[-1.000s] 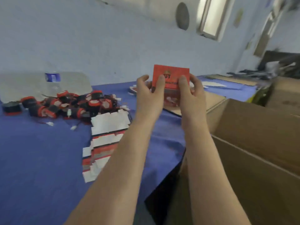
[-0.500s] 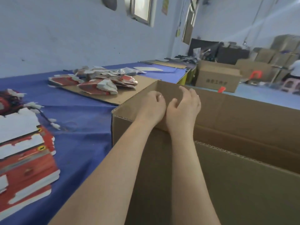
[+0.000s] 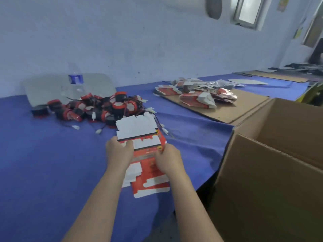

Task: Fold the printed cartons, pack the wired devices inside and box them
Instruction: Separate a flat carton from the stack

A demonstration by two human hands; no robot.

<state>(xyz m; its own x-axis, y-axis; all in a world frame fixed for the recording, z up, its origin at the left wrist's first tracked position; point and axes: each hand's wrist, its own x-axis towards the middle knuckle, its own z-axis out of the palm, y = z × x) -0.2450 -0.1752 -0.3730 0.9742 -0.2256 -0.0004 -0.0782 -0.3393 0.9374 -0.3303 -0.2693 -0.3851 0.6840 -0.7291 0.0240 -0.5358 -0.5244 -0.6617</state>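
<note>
One fanned stack of flat cartons lies near the counter's front edge — left hand and right hand grip its two sides, fingers curled. One tangled heap of wired devices sits just behind; one open cardboard box stands at the right edge.

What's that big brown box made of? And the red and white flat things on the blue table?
The big brown box looks like corrugated cardboard: dull brown, with a thick cut edge along its flaps. The flat cartons seem to be thin printed card: red print on one side, plain white on the other, with cut-out tabs. They might be slightly glossy, but it's hard to tell.
</note>
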